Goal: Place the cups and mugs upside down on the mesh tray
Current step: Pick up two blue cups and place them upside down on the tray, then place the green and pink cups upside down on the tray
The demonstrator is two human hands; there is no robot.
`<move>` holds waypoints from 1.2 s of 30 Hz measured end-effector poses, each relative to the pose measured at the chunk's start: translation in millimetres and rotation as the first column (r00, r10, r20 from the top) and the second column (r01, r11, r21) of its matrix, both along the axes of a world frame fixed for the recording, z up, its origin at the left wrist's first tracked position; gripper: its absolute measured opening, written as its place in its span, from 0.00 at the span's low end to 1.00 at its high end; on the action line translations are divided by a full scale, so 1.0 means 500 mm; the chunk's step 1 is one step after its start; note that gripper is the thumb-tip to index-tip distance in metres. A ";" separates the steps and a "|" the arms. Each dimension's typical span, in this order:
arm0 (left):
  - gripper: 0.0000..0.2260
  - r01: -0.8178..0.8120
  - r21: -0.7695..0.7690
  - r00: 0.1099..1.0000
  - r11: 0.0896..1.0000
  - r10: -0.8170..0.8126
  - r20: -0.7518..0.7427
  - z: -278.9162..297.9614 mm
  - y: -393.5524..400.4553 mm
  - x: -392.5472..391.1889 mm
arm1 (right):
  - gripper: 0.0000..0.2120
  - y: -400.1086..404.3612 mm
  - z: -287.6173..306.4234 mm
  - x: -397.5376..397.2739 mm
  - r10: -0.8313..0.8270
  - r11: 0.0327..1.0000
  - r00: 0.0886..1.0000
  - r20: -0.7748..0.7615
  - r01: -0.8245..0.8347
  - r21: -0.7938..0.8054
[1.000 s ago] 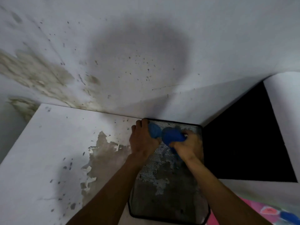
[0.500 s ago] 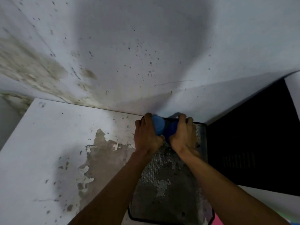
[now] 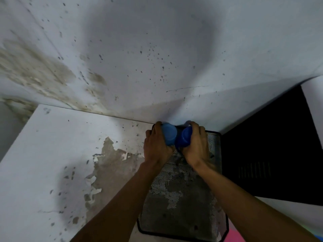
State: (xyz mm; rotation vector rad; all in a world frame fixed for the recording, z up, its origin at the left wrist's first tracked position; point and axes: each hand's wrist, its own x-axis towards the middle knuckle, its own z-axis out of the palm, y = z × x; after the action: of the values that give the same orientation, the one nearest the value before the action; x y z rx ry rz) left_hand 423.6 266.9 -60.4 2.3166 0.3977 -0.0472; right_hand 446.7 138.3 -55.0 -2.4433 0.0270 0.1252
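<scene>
Left hand (image 3: 158,147) fingers clamped on light blue cup (image 3: 169,135), right hand (image 3: 196,147) fingers clamped on dark blue cup (image 3: 183,139), mesh tray (image 3: 181,198), no writing

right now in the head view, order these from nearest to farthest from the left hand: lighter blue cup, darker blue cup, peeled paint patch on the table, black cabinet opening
1. lighter blue cup, held in the left hand
2. darker blue cup, just right, in the right hand
3. peeled paint patch, left on the table
4. black cabinet opening, far right

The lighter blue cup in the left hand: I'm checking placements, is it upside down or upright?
Upside down, it seems: the lighter blue cup shows a closed flat end facing up, at the mesh tray's far end.
</scene>
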 end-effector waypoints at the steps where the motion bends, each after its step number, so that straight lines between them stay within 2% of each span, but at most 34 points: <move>1: 0.39 0.003 0.000 1.000 1.000 -0.003 -0.011 0.000 0.001 0.000 | 0.44 -0.001 0.001 0.000 0.007 1.000 1.000 0.001 -0.007 -0.008; 6: 0.48 0.015 0.011 1.000 1.000 -0.015 -0.023 0.008 0.006 -0.008 | 0.48 -0.004 0.015 -0.003 0.016 0.994 1.000 -0.012 -0.017 -0.105; 12: 0.54 0.004 -0.011 0.999 1.000 -0.003 0.037 0.030 0.003 -0.056 | 0.51 -0.036 0.061 -0.044 -0.038 0.998 0.999 -0.014 0.037 -0.053; 16: 0.53 -0.055 -0.003 0.993 0.999 0.055 0.103 0.054 -0.008 -0.114 | 0.54 -0.065 0.101 -0.105 -0.051 0.998 0.999 -0.013 0.051 0.028; 21: 0.54 -0.086 -0.041 0.987 0.995 0.091 0.131 0.084 -0.040 -0.215 | 0.47 -0.116 0.140 -0.223 -0.019 1.000 1.000 0.009 0.018 0.013; 24: 0.48 -0.104 -0.083 0.986 0.991 0.114 0.125 0.101 -0.075 -0.280 | 0.37 -0.150 0.156 -0.307 -0.006 0.999 0.999 0.048 0.003 0.046; 28: 0.21 -0.047 -0.007 0.967 0.999 0.047 0.249 0.098 -0.126 -0.362 | 0.24 -0.201 0.164 -0.401 0.008 0.993 0.993 0.118 -0.021 0.115; 31: 0.08 0.117 -0.040 0.953 0.992 -0.101 0.285 0.106 -0.169 -0.410 | 0.18 -0.253 0.166 -0.452 0.038 0.992 0.984 0.174 -0.058 0.111; 33: 0.04 0.303 -0.093 0.924 0.948 -0.269 0.273 0.112 -0.197 -0.441 | 0.17 -0.298 0.168 -0.482 0.057 0.996 0.978 0.202 -0.069 0.052; 36: 0.10 0.444 -0.179 0.893 0.878 -0.418 0.166 0.106 -0.227 -0.474 | 0.25 -0.359 0.167 -0.503 0.060 0.996 0.991 0.116 -0.052 -0.066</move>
State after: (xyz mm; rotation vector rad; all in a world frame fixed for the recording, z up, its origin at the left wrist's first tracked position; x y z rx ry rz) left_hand 186.7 153.3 -7.6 2.1380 -0.1890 -0.1587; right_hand 195.4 -41.4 28.6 -2.5109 -0.0914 0.0046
